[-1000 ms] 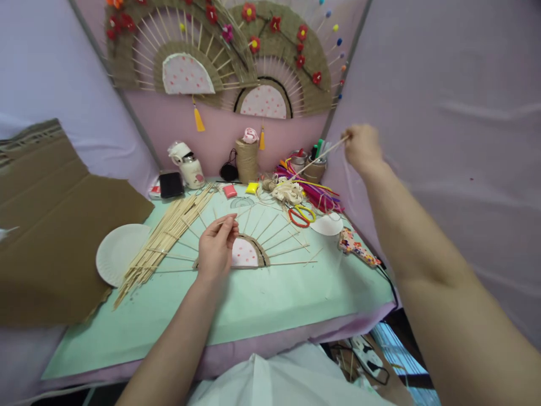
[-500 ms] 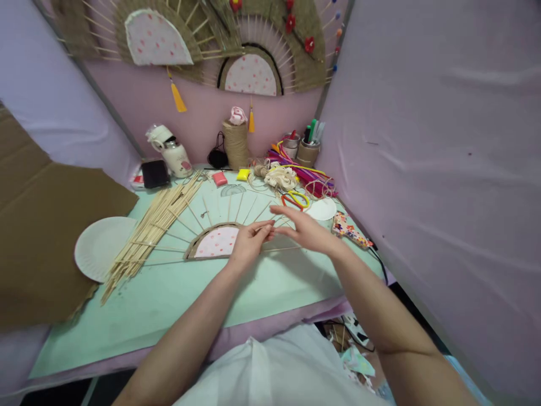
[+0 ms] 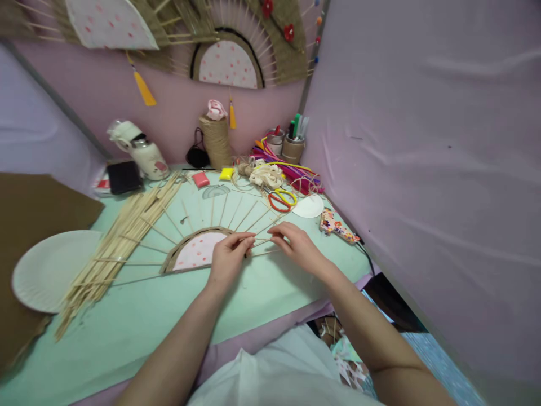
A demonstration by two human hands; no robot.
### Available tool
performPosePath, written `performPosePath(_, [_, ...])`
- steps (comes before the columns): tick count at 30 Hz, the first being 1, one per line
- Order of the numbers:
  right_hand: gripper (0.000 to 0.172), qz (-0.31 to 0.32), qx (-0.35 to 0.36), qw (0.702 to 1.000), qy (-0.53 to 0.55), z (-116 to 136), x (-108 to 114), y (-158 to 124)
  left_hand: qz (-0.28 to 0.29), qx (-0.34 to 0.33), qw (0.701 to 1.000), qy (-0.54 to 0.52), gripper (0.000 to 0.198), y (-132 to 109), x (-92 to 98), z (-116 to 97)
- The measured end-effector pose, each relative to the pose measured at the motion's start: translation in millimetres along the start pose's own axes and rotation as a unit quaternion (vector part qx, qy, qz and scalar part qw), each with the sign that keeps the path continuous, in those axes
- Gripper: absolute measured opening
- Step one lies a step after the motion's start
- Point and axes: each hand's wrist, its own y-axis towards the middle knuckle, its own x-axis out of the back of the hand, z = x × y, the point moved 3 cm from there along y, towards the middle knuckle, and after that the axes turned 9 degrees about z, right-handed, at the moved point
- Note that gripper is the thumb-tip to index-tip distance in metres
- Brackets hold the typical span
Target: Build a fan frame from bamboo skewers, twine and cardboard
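Observation:
A half-round fan piece (image 3: 192, 252), pink dotted paper edged in burlap, lies flat on the mint table mat (image 3: 262, 293) with thin wooden sticks (image 3: 236, 211) fanning out from it. My left hand (image 3: 228, 259) rests at the fan's right end, its fingers pinched on a stick there. My right hand (image 3: 293, 245) is just to the right, with fingertips closed on the same stick (image 3: 262, 241) near the fan's lower right edge.
A loose bundle of sticks (image 3: 114, 242) lies left of the fan beside a white paper plate (image 3: 46, 270) and brown cardboard (image 3: 34, 208). At the back stand a twine spool (image 3: 216, 144), scissors (image 3: 281, 198), pipe cleaners (image 3: 291, 172) and pen cups (image 3: 292, 148). Finished fans (image 3: 228, 62) hang on the wall.
My right hand came down from the upper right with a stick to the fan's right edge. My left hand slid right to meet it. The view shifted right and down.

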Motion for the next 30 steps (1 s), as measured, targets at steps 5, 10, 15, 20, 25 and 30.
performPosePath(5, [0.029,0.001,-0.126,0.981,-0.150,-48.0,50.9,-30.6,-0.005,0.029,0.994,-0.102,0.040,-0.4,6.9,0.1])
performPosePath(10, [0.039,0.071,-0.365,0.894,-0.248,-95.9,83.6,-67.4,-0.021,0.020,0.997,-0.075,0.035,0.2,11.7,1.3])
performPosePath(15, [0.047,0.084,-0.397,0.871,-0.276,-113.8,73.7,-70.2,-0.053,-0.002,0.998,-0.037,0.029,0.0,15.1,0.1])
performPosePath(20, [0.043,0.074,-0.376,0.877,-0.292,-118.5,74.5,-70.7,-0.031,0.034,0.987,-0.153,0.041,-1.2,9.9,-6.6])
performPosePath(25, [0.042,0.063,-0.346,0.890,-0.291,-101.5,89.6,-84.9,-0.006,0.044,0.978,-0.205,0.047,-2.6,6.5,-12.8])
performPosePath(30, [0.043,0.004,-0.299,0.948,-0.111,-72.8,105.5,-103.6,-0.031,0.026,0.983,-0.181,0.046,-2.4,11.4,-10.1])
